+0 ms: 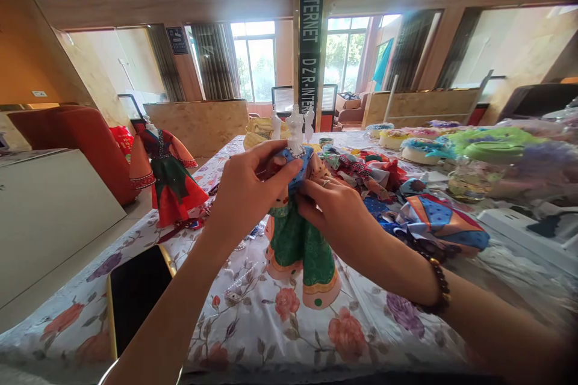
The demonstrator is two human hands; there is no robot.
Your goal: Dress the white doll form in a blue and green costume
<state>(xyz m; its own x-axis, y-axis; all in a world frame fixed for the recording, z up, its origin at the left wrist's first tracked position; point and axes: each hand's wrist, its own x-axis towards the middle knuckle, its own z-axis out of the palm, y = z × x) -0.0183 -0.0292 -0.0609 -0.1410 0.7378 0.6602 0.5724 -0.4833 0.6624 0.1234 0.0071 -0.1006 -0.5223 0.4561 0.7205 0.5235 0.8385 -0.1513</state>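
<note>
In front of me a small doll dress with a green and peach skirt and a blue bodice sits on a white doll-shaped stand. My left hand grips the bodice from the left, its thumb pressed across the blue cloth. From the right, my right hand pinches the bodice at the waist, and the fingertips are partly hidden in the fabric. A string of white beads lies on the cloth to the left of the skirt.
A phone lies at left front on the flowered tablecloth. Behind it stands another dressed doll form in red and green. Piled fabric pieces, a white power strip and a green-lidded jar occupy the right side.
</note>
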